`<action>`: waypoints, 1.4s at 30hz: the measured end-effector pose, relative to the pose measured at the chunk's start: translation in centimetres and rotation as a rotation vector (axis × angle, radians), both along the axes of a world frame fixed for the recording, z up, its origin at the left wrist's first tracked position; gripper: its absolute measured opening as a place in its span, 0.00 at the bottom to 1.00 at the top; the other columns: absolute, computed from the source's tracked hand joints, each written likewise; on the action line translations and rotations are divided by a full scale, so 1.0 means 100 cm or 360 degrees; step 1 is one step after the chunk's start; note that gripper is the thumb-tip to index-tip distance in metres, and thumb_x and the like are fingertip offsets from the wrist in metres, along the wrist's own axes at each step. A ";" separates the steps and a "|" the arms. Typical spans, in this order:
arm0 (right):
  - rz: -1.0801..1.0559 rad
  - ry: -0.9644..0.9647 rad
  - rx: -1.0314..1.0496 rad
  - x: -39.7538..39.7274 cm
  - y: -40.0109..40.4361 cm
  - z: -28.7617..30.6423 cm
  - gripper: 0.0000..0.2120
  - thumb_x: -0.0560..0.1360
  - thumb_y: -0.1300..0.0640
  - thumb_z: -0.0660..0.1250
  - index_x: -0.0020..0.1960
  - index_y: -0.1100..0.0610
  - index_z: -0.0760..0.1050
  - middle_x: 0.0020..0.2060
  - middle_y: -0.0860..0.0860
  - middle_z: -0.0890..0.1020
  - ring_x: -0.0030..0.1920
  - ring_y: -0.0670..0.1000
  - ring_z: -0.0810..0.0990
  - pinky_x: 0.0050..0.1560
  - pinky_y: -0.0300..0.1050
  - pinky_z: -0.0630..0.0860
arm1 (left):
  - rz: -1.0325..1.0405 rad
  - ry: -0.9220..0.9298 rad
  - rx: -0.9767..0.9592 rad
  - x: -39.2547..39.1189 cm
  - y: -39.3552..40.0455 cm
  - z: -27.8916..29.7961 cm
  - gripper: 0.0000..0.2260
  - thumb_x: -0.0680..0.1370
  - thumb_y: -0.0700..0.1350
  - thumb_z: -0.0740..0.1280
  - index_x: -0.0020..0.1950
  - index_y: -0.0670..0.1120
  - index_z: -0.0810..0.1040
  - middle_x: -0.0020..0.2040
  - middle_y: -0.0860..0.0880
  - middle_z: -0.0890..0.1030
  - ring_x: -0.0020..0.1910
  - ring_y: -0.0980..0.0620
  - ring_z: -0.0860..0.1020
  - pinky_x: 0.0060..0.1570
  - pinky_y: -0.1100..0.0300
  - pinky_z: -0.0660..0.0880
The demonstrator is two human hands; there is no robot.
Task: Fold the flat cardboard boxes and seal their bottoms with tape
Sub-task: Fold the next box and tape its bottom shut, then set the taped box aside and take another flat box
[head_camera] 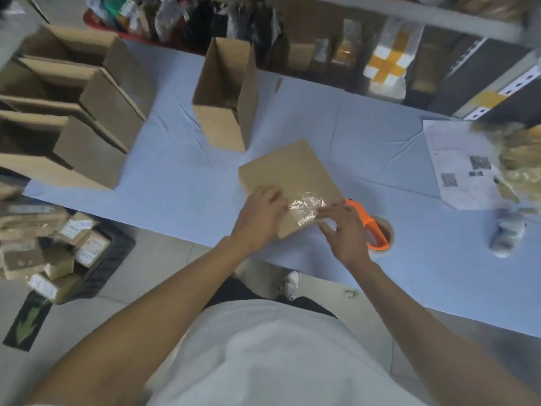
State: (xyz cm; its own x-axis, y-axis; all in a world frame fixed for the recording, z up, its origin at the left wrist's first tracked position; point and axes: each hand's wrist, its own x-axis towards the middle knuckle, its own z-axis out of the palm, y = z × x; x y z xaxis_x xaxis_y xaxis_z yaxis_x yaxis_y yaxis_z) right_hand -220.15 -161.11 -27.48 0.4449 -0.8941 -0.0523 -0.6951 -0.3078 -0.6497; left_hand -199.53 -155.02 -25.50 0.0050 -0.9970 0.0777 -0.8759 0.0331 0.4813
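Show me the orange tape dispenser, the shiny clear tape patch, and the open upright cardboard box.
orange tape dispenser (371, 227), head view, handle.
shiny clear tape patch (304, 208), head view, centre.
open upright cardboard box (218, 127), head view, front wall.

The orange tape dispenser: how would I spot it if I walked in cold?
Start at the pale blue table and find its near edge. Just right of the box under both hands lies the tape dispenser, partly hidden by the right hand. It is the only bright orange thing among brown cardboard.

Packing room, folded boxes (73, 112), taped parcels (49, 253)
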 end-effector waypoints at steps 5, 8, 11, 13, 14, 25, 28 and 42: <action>-0.0885 -0.0071 0.0286 0.046 0.010 0.007 0.35 0.68 0.45 0.76 0.68 0.59 0.67 0.60 0.58 0.73 0.61 0.59 0.72 0.58 0.48 0.68 | 0.0152 -0.0130 0.0669 0.067 -0.055 0.005 0.38 0.74 0.56 0.70 0.78 0.47 0.56 0.77 0.37 0.57 0.76 0.38 0.56 0.72 0.48 0.58; -0.0868 -0.0238 0.0687 0.069 0.011 0.005 0.40 0.66 0.45 0.77 0.70 0.51 0.60 0.53 0.48 0.78 0.54 0.55 0.78 0.45 0.44 0.71 | 0.0102 -0.0067 0.0844 0.084 -0.061 -0.003 0.44 0.72 0.63 0.68 0.79 0.49 0.48 0.70 0.39 0.67 0.67 0.37 0.69 0.63 0.46 0.68; -0.0594 -0.0056 0.0664 0.095 0.026 -0.001 0.46 0.65 0.39 0.73 0.74 0.46 0.53 0.53 0.46 0.75 0.50 0.52 0.76 0.39 0.40 0.69 | 0.0278 0.0258 0.0902 0.106 -0.025 -0.020 0.41 0.74 0.62 0.67 0.78 0.50 0.50 0.66 0.38 0.66 0.64 0.37 0.69 0.60 0.47 0.70; -0.0466 0.0001 0.0628 0.122 0.034 -0.004 0.47 0.63 0.37 0.72 0.75 0.45 0.53 0.59 0.49 0.74 0.55 0.52 0.75 0.45 0.41 0.69 | 0.0498 0.0520 0.0842 0.130 0.005 -0.029 0.35 0.76 0.55 0.67 0.77 0.47 0.54 0.64 0.38 0.66 0.64 0.37 0.68 0.59 0.48 0.68; -0.0407 0.0007 0.0631 0.139 0.038 -0.005 0.47 0.63 0.37 0.72 0.75 0.44 0.53 0.61 0.50 0.73 0.58 0.53 0.75 0.49 0.42 0.69 | 0.0598 0.0630 0.0782 0.145 0.019 -0.031 0.33 0.76 0.52 0.68 0.76 0.46 0.55 0.64 0.38 0.68 0.63 0.38 0.69 0.58 0.50 0.68; 0.0037 -0.0206 0.0210 0.290 0.027 0.037 0.47 0.68 0.53 0.75 0.78 0.45 0.51 0.68 0.52 0.69 0.50 0.52 0.78 0.49 0.52 0.78 | 0.1106 0.0771 0.0124 0.286 0.064 0.024 0.44 0.69 0.39 0.73 0.78 0.58 0.52 0.68 0.43 0.65 0.63 0.42 0.72 0.60 0.51 0.74; 0.0113 -0.0243 0.0164 0.312 0.020 0.040 0.40 0.72 0.54 0.72 0.77 0.50 0.55 0.70 0.53 0.66 0.44 0.42 0.75 0.48 0.42 0.73 | 0.1220 0.0677 0.0079 0.304 0.054 0.039 0.36 0.71 0.45 0.74 0.75 0.49 0.60 0.69 0.43 0.67 0.64 0.42 0.73 0.64 0.49 0.72; 0.0120 0.0044 -0.0402 0.311 -0.047 0.058 0.28 0.76 0.39 0.62 0.71 0.48 0.62 0.70 0.53 0.69 0.68 0.57 0.68 0.64 0.53 0.71 | 0.0682 -0.0704 0.0325 0.292 -0.003 0.064 0.39 0.73 0.71 0.55 0.79 0.54 0.52 0.80 0.40 0.44 0.78 0.38 0.40 0.75 0.41 0.42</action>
